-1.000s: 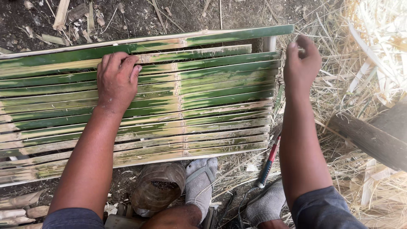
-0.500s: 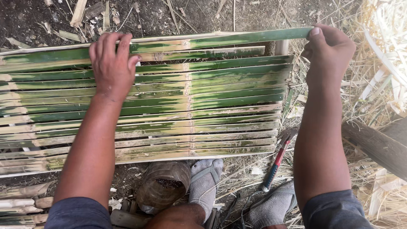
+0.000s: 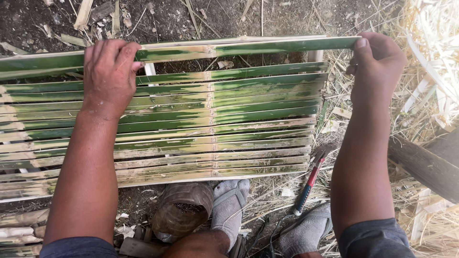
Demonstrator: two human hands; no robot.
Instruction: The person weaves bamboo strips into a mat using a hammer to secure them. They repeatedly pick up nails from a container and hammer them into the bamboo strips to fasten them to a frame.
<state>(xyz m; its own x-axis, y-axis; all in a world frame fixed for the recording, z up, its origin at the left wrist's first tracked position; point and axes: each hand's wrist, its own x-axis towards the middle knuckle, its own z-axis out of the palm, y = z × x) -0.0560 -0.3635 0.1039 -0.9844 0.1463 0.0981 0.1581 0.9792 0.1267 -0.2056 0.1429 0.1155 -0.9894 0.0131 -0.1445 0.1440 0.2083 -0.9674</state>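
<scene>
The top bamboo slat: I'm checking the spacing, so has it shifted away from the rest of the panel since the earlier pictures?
Yes. The top bamboo slat, held by both hands, now sits farther from the slat panel, leaving an open gap.

I see one long green bamboo slat (image 3: 267, 47) lying horizontal at the far edge of the panel, with pale patches near its middle node. My left hand (image 3: 111, 71) grips it toward its left part; my right hand (image 3: 377, 59) pinches its right end. It sits apart from the slat panel (image 3: 215, 124), a flat row of parallel split green and tan strips on the ground, with a gap between them.
</scene>
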